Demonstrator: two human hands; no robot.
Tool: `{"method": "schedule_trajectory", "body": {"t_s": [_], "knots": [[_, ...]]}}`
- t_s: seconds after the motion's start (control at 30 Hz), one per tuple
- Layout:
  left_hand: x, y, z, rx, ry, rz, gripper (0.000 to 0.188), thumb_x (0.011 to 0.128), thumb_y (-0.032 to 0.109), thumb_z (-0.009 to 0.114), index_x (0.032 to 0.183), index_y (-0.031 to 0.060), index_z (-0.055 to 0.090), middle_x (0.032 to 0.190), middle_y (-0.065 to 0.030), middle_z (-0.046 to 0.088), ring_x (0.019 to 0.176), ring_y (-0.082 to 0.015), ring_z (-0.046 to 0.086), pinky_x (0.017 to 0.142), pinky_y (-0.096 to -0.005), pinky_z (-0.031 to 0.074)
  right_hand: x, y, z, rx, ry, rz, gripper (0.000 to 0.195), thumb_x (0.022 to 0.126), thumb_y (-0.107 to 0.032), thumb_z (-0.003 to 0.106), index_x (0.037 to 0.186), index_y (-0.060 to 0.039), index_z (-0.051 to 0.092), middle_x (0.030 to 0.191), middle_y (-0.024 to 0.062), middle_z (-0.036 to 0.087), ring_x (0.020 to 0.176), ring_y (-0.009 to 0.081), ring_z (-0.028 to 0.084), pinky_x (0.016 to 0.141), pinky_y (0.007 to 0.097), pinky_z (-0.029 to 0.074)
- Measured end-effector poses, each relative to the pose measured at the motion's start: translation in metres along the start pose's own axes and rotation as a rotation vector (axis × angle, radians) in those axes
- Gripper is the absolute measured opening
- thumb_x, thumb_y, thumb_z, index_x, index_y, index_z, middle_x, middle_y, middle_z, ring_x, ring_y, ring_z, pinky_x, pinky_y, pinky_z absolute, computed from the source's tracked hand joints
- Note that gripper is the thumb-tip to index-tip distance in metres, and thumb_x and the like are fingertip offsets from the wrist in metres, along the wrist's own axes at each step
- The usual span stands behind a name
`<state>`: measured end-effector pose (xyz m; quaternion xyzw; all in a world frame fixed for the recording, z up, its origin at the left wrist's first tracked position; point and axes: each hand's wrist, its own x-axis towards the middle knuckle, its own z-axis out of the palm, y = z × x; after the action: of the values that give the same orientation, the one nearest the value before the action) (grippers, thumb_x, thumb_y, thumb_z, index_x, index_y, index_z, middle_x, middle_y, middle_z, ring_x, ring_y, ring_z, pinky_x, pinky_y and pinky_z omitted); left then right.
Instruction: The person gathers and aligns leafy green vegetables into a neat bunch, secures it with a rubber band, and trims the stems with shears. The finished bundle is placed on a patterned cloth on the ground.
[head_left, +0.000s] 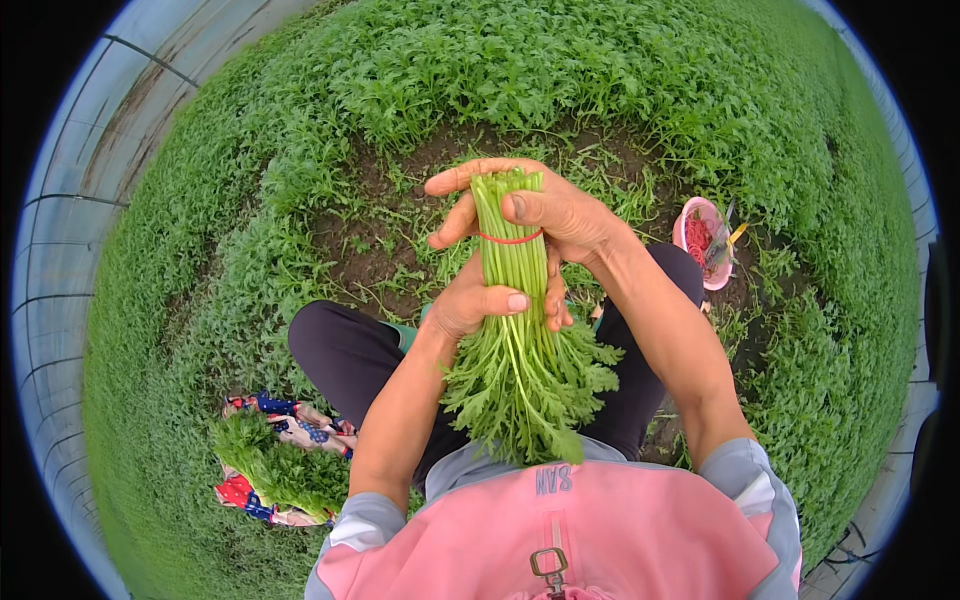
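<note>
A bunch of leafy greens with lobed leaves (525, 382) is held before my body, cut stem ends pointing away from me and leaves toward my lap. A thin red rubber band (511, 238) circles the stems near their cut ends. Around the middle of the stems, my left hand (480, 300) grips the bunch, thumb on top and fingertips showing at the far side. My right hand (559, 210) is at the cut ends, its thumb against the stems above the band. Its forefinger and another finger reach out behind the bunch.
A pink plastic basket (703, 244) holding red rubber bands stands by my right knee, with a yellow-handled tool (738, 232) at its rim. At left, cut greens (292, 465) lie on patterned cloth (315, 431). Standing crop (510, 60) surrounds trimmings-strewn soil (360, 259).
</note>
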<state>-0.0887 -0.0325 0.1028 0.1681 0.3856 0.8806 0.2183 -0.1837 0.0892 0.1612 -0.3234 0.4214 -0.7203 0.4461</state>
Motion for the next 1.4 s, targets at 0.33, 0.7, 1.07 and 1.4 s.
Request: {"method": "schedule_trajectory", "body": {"t_s": [0.33, 0.7, 1.07, 1.4], "knots": [[-0.011, 0.073, -0.007, 0.948, 0.283, -0.077, 0.125, 0.047, 0.045, 0.096, 0.145, 0.0007, 0.033, 0.138, -0.0116, 0.049, 0.133, -0.0227, 0.043, 0.114, -0.0386, 0.031, -0.008, -0.036, 0.04, -0.324, 0.39, -0.117, 0.027, 0.083, -0.019, 0.076, 0.102, -0.003, 0.064, 0.084, 0.0009, 0.065, 0.076, 0.0067, 0.06, 0.065, 0.0232, 0.05], [0.024, 0.029, 0.035, 0.811, 0.613, 0.227, 0.054, 0.073, 0.006, 0.079, 0.12, -0.002, 0.055, 0.106, -0.006, 0.064, 0.093, -0.0142, 0.064, 0.078, -0.0278, 0.054, 0.007, -0.009, 0.028, -0.579, 0.674, -0.283, 0.045, 0.074, -0.029, 0.082, 0.104, -0.0012, 0.063, 0.087, 0.0116, 0.066, 0.08, 0.0207, 0.064, 0.075, 0.0343, 0.052], [0.0, 0.017, -0.026, 0.632, 0.566, 0.095, 0.06, 0.078, 0.008, 0.077, 0.128, -0.0029, 0.045, 0.089, -0.0095, 0.064, 0.073, -0.0213, 0.065, 0.078, -0.04, 0.057, -0.005, 0.015, -0.029, -0.412, 0.44, -0.16, 0.119, 0.072, -0.056, 0.081, 0.152, 0.0029, 0.015, 0.137, 0.0323, 0.047, 0.12, 0.0383, 0.056, 0.106, 0.0446, 0.042], [-0.057, 0.026, -0.109, 0.574, 0.975, 0.202, 0.042, 0.081, 0.006, 0.071, 0.116, 0.0068, 0.048, 0.09, -0.0104, 0.062, 0.077, -0.0238, 0.064, 0.076, -0.0419, 0.055, -0.16, 0.148, -0.262, -0.886, 1.05, 0.444, 0.033, 0.091, -0.032, 0.063, 0.072, -0.0044, 0.061, 0.07, 0.0104, 0.066, 0.059, 0.016, 0.057, 0.062, 0.0365, 0.048]]}}
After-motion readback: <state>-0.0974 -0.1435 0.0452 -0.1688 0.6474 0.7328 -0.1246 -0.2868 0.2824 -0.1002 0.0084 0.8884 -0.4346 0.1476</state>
